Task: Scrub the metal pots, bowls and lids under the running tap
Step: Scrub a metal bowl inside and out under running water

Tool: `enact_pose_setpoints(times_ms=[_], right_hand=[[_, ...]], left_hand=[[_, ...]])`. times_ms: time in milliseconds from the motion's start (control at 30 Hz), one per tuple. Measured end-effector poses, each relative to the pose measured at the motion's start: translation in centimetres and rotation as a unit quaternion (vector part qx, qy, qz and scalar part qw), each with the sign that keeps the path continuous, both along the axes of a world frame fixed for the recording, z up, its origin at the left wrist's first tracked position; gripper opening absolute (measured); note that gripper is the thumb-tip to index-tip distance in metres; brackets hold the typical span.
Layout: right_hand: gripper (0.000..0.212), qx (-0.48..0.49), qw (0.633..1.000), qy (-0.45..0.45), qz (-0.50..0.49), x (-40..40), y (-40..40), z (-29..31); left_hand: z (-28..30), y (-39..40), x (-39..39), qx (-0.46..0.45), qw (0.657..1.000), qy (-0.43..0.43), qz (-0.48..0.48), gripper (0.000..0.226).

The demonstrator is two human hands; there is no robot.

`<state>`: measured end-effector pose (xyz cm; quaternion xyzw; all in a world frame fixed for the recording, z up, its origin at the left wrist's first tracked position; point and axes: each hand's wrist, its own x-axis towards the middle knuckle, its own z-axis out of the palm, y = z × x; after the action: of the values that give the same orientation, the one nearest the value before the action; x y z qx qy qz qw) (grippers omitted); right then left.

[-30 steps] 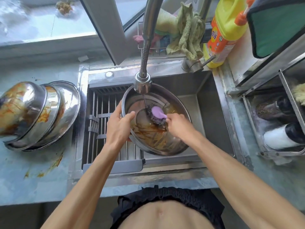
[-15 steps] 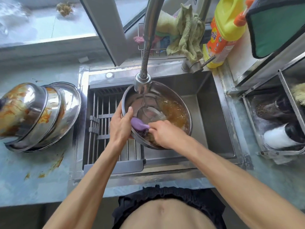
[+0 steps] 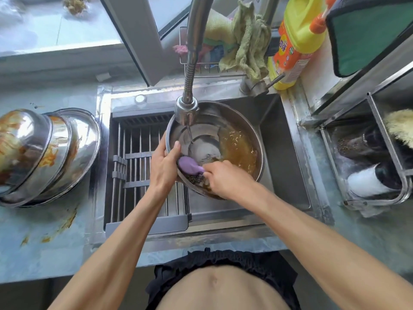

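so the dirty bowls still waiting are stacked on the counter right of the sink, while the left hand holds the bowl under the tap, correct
Not quite. In the head view the stacked dirty bowls lie on the counter left of the sink, not right. The rest holds: the left hand grips the bowl under the tap.

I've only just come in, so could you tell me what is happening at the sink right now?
A person is washing up. The left hand grips the rim of a metal bowl tilted in the sink, under the tap, which runs a thin stream. The right hand holds a purple-handled scrubber against the bowl's near wall. Brownish water pools inside. Three greasy bowls wait stacked on the counter to the left.
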<state>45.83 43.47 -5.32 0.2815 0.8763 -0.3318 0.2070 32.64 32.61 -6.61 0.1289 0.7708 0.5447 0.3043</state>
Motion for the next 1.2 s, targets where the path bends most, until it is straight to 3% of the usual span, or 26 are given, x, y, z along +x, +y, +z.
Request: enact_pose_setpoints(times_ms=[167,333,433,600,733,900,1067,1200], right_hand=[[0.024,0.021,0.998,-0.007,-0.055,0.8,2.2,0.0],[0.021,0.005,1.000,-0.012,0.008,1.2,1.1,1.0],[0.023,0.030,0.998,-0.043,-0.030,2.8,3.0,-0.2],[0.019,-0.025,1.000,0.002,-0.007,2.0,-0.6,0.1],[0.025,0.031,0.997,-0.032,-0.057,3.0,2.2,-1.7],[0.022,0.011,1.000,-0.010,-0.023,3.0,0.9,-1.2],[0.030,0.065,0.989,-0.090,-0.094,3.7,3.9,-2.2],[0.025,-0.012,0.997,-0.060,-0.056,3.3,1.4,-2.1]], left_hand=[[0.6,0.9,0.3,0.015,0.999,0.008,-0.028,0.040],[0.4,1.2,-0.3,0.020,0.999,0.025,-0.028,0.045],[0.5,0.8,-0.5,0.027,0.998,0.030,-0.042,0.046],[0.1,0.6,0.1,0.012,0.999,0.027,-0.018,0.042],[0.3,-0.6,0.1,0.011,1.000,0.014,-0.004,0.036],[0.6,-0.3,0.1,0.002,1.000,0.002,0.002,0.036],[0.9,-0.4,0.0,-0.037,0.999,-0.007,0.002,0.034],[0.9,-0.3,0.1,-0.058,0.998,-0.017,0.015,0.035]])
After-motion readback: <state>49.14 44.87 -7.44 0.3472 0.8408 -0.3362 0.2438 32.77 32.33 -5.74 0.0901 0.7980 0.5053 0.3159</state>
